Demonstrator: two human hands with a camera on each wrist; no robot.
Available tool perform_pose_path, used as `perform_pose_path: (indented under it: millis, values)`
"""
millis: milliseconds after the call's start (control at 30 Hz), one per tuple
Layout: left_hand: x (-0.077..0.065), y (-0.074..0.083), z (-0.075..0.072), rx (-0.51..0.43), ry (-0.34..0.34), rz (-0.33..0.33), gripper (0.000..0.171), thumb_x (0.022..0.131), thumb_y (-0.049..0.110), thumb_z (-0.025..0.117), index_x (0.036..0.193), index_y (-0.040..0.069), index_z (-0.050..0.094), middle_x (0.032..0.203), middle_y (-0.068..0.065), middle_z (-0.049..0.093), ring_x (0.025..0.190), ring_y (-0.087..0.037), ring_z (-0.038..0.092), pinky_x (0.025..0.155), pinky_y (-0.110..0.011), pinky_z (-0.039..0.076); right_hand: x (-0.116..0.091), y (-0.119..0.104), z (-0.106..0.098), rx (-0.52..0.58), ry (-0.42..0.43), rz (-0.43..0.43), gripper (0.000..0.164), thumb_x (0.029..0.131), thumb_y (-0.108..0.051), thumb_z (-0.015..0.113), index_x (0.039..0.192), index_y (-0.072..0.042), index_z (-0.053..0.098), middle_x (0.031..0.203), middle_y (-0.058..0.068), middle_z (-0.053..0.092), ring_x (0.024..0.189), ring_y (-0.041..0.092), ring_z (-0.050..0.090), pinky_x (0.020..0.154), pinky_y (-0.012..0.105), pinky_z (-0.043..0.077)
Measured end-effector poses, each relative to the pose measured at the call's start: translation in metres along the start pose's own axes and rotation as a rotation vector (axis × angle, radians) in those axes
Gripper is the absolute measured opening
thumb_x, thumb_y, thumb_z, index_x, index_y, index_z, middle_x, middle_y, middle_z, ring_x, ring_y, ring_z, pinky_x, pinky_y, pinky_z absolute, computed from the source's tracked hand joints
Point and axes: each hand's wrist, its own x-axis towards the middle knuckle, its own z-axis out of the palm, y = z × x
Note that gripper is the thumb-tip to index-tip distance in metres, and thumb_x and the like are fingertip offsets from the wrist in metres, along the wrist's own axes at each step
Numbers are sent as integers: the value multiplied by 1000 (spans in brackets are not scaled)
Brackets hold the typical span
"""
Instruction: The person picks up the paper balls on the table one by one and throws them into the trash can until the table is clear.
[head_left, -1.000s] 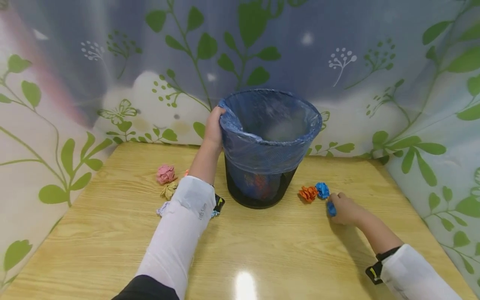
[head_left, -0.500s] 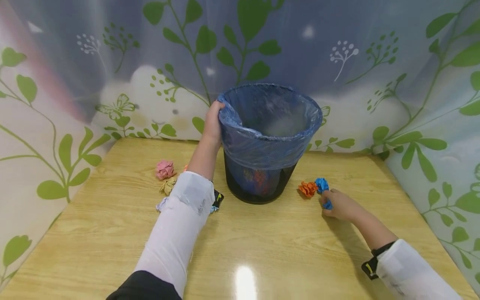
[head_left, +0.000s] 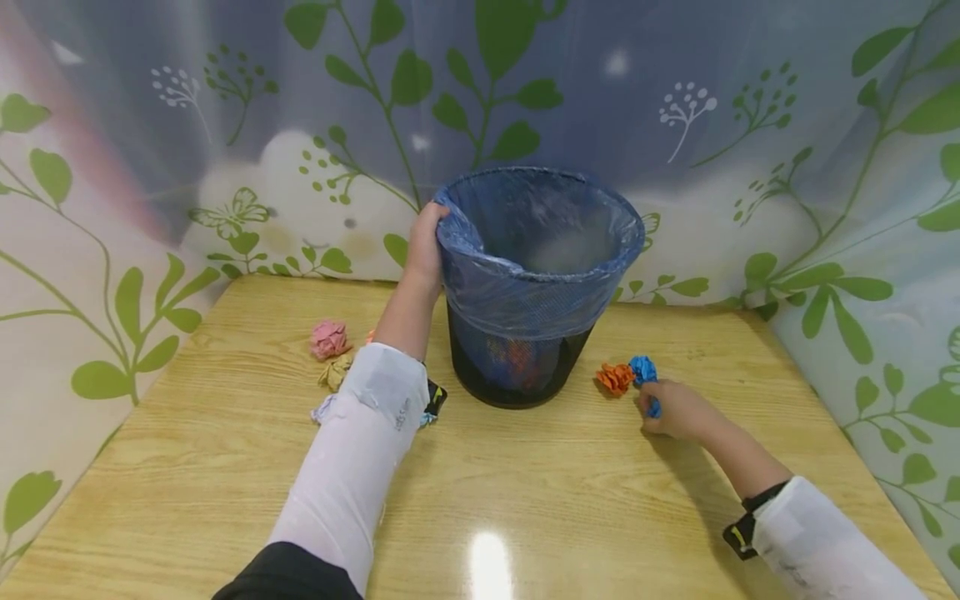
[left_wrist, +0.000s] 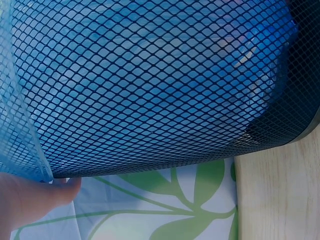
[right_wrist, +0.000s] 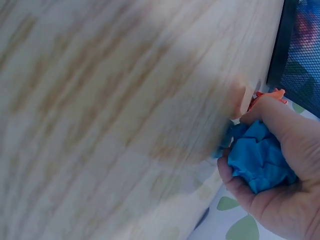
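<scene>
A black mesh wastebasket lined with a blue plastic bag stands on the table near its back edge. My left hand grips its rim at the left, thumb over the bag's folded edge. Coloured shapes show dimly through the mesh low down. To the right of the basket, my right hand holds a crumpled blue paper ball between thumb and curled fingers, low at the tabletop. Just beyond those fingers lie a second blue paper ball and an orange paper ball, side by side.
Left of the basket lie a pink paper ball, a tan one and a lavender one, partly behind my left sleeve. A light blue scrap peeks out beside the wrist camera. A leaf-patterned curtain encloses the wooden table.
My right hand has shifted slightly left with the blue paper ball, closer to the other blue one. The left hand keeps its grip on the rim; the head view has tilted slightly.
</scene>
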Motion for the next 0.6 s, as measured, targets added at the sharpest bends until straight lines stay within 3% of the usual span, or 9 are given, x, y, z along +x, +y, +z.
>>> perform_pose_path:
  millis: [133, 267, 333, 467, 600]
  values:
    - [0, 0, 0, 0, 4, -2, 42, 84, 28, 37, 116, 5, 54, 113, -1, 50, 93, -11, 48, 85, -21, 38, 0, 4, -5, 51, 62, -11, 15, 78, -5, 70, 83, -7, 56, 76, 3, 52, 61, 14, 40, 58, 30, 35]
    - [-1, -1, -2, 5, 13, 6, 51, 83, 28, 38, 125, 3, 53, 118, -2, 49, 97, -11, 47, 88, -21, 37, -2, 6, -16, 58, 140, -24, 12, 80, -2, 66, 82, -6, 55, 76, 5, 51, 60, 14, 37, 56, 31, 32]
    - [0, -2, -2, -1, 14, 10, 48, 83, 28, 38, 121, 3, 54, 116, -1, 50, 96, -11, 47, 87, -21, 37, -4, 6, -23, 62, 165, -13, 14, 82, -4, 67, 82, -6, 53, 77, 5, 50, 61, 15, 36, 57, 31, 32]
    - [1, -2, 0, -32, 2, 15, 38, 84, 26, 37, 111, 5, 53, 107, 0, 50, 88, -10, 48, 82, -20, 39, -6, 6, -37, 78, 179, 38, 16, 84, -7, 67, 85, -5, 51, 78, 8, 48, 58, 16, 35, 55, 31, 31]
    - [1, -2, 0, -57, -17, 12, 42, 85, 26, 37, 117, 4, 52, 103, 0, 49, 81, -10, 48, 78, -21, 40, -5, 5, -51, 80, 203, 62, 13, 84, -7, 65, 87, -4, 52, 82, 11, 50, 60, 17, 38, 55, 31, 32]
